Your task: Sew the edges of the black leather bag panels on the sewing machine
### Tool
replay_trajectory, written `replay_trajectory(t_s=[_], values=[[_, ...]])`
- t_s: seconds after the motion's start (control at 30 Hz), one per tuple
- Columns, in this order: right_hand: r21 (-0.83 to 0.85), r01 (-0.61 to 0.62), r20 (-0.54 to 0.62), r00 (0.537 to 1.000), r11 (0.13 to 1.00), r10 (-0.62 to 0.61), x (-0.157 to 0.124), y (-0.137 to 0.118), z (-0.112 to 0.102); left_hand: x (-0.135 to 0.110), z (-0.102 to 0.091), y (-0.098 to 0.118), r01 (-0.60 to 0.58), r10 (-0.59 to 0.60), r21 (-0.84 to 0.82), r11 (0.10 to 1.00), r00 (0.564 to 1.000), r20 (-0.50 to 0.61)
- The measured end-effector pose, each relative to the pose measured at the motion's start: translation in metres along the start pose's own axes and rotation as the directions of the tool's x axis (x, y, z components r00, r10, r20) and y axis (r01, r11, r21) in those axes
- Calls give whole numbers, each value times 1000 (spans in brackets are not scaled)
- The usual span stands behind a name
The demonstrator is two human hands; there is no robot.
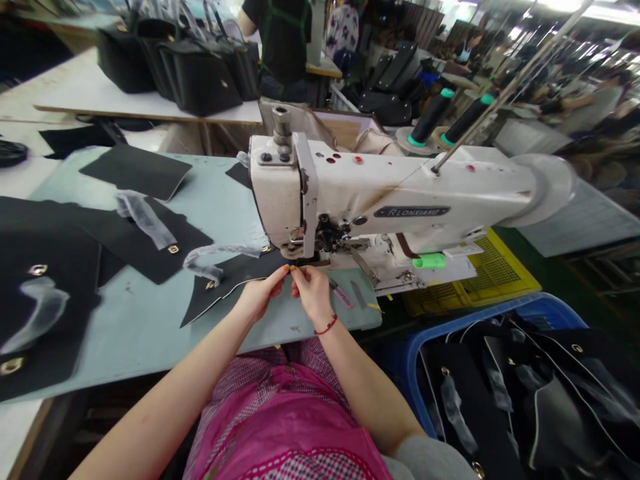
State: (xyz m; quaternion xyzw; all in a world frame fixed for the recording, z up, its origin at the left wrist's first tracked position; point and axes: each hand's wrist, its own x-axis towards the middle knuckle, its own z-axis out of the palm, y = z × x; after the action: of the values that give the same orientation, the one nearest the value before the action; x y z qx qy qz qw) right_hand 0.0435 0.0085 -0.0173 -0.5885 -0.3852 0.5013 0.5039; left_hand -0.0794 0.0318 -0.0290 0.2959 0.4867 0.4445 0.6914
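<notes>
A black bag panel [240, 272] with a pale front edge lies under the head of a white sewing machine [350, 183]. Gold hardware and a strap wrapped in clear plastic [210, 257] are on the panel. My left hand [263, 292] pinches the panel's front edge, just before the needle area. Fingertip to fingertip with it, my right hand [311, 291] is closed in a pinch at the same edge; the bit between its fingers is small and mostly hidden. Pink-handled snips [343, 295] lie on the table right of my right hand.
More black panels [135, 170] are spread over the pale green table [145, 313] to the left. A blue basket [417, 373] of panels stands at the right. Black bags [195, 77] fill a bench behind. Thread cones [433, 117] stand behind the machine; a person [285, 47] is beyond.
</notes>
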Motion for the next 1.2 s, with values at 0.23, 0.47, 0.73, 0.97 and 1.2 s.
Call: replay_trajectory(t_s=[0.23,0.47,0.73,0.97,1.2], values=[[-149,85,35,996,985,-80,-8,-7,-12,3,0,10,89,-95,70,994,991,98],[-234,76,59,996,969,-64,-38,41,-40,9,-5,8,67,-88,94,993,967,238],[-440,126,118,990,889,-82,-42,96,-47,20,-5,8,48,-59,49,998,969,241],[-491,165,134,985,856,-113,-43,100,-49,27,-3,15,36,-46,46,998,973,228],[-543,180,150,982,821,-116,-43,101,-49,28,2,12,8,-8,3,1000,990,140]])
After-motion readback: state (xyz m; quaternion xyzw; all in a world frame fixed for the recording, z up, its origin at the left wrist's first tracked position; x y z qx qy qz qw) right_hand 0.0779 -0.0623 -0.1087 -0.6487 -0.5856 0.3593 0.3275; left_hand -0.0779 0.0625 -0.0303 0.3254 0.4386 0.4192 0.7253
